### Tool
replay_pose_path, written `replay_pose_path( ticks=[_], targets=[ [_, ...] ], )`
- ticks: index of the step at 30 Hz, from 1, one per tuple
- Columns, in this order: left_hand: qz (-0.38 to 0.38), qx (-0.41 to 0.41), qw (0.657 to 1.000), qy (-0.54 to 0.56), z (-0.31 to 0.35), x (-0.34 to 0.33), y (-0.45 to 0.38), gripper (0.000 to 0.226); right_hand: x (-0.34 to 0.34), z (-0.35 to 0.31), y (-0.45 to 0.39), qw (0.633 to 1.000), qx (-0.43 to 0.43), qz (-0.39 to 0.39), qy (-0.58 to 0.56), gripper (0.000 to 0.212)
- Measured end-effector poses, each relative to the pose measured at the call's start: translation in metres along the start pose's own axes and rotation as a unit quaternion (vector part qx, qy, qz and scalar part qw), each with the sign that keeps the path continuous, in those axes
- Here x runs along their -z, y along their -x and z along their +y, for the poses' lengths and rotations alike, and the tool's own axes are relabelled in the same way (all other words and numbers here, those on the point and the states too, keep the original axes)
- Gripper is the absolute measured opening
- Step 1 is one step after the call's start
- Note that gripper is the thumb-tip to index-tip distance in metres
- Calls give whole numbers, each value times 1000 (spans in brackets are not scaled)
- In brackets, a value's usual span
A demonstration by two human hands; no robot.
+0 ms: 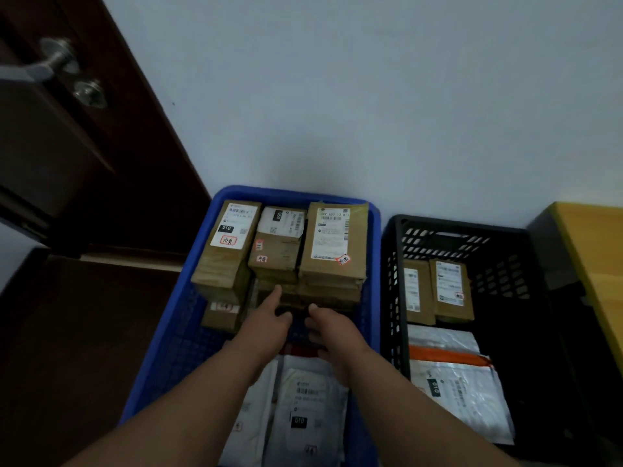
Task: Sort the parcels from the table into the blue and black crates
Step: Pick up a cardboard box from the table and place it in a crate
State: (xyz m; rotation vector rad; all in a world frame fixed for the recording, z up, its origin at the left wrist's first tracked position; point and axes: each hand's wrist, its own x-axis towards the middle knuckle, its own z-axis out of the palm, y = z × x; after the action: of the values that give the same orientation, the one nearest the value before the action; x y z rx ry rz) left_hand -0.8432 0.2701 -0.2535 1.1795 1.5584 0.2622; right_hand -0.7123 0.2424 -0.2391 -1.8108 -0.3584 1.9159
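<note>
Both hands reach into the blue crate [175, 318]: left hand [269, 323] open, pointing at boxes [279, 251]; right hand [332, 332] grip unclear.

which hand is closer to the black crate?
Right. The right hand is inside the blue crate near the wall that adjoins the black crate. The left hand is beside it, further from that wall.
</note>
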Motion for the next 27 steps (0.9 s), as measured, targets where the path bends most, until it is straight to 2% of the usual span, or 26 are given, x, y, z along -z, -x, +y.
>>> replay_pose_path(
  ticks=[6, 12, 16, 21, 24, 27],
  targets=[
    [-35, -51, 998, -31, 18, -30, 55, 60, 37, 24, 63, 993, 73, 84, 43, 50],
    [-71, -86, 993, -50, 35, -72, 102, 61, 81, 70, 126, 983, 110, 144, -34, 51],
    [-108, -111, 986, -64, 50, -113, 131, 61, 129, 95, 166, 971, 132, 196, -30, 45],
    [-136, -164, 968, -130, 83, -190, 164, 55, 211, 132, 203, 951, 149, 270, -11, 52],
    [-157, -186, 957, -158, 110, -257, 179, 47, 272, 156, 226, 943, 150, 296, -11, 50],
    [-193, -177, 953, -150, 135, -337, 200, 52, 351, 184, 252, 937, 150, 315, -16, 47]
  ],
)
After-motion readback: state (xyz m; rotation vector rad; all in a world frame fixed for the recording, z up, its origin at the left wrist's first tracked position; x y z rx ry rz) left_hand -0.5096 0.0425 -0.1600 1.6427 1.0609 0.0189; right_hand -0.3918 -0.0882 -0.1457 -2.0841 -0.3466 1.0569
